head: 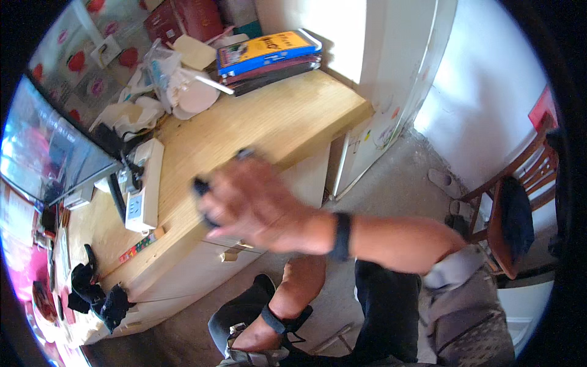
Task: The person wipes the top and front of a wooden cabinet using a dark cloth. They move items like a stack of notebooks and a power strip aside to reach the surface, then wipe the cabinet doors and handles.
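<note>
My right hand (257, 206), blurred by motion, is raised over the front edge of the wooden desk (293, 114). Its fingers are curled, and small dark pieces show at the fingertips; whether they are held or worn cannot be made out. A black band (341, 236) circles that wrist. Lower down, my left hand (303, 275) hangs above my lap, with a dark strap (274, 319) around its wrist. The right hand and forearm hide its fingers. Nearest the right hand on the desk are a white power strip (149, 183) and a colourful printed strip (140, 247).
A stack of books (270, 52) and a clear plastic bag (160, 64) sit at the desk's back. A screen (50, 142) stands left, with a black strapped item (98, 298) near the edge. Drawers are below. Right are a wooden chair (497, 229) and slippers (445, 181).
</note>
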